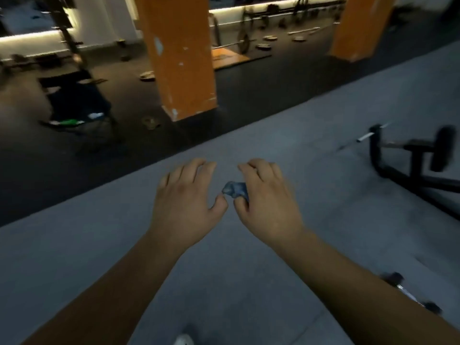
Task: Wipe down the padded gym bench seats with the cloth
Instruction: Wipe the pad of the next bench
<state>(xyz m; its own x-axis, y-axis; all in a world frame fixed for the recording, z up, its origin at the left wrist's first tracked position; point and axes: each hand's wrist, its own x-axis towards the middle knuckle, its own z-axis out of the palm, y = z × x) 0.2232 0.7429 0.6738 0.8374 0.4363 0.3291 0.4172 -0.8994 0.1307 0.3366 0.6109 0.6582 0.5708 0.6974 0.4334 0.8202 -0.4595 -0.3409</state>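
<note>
Under the right hand point(267, 202), its fingers point(258, 170) curl over the cloth point(235, 189).

Gym floor and surroundings, dim light, background blurred.
Grey floor point(74, 257) in the foreground, meeting dark rubber flooring point(236, 103) along a diagonal edge. Two orange pillars: one at centre point(181, 58) with chipped paint, one at upper right point(361, 26). Loaded barbell point(245, 42) beside a wooden lifting platform point(225, 57). Loose weight plates on the dark floor, one left of the centre pillar point(147, 75), one near its base point(150, 122). Black folding chair point(74, 95) at left, something green on it. Lit strip point(29, 38) along the far wall.
</note>
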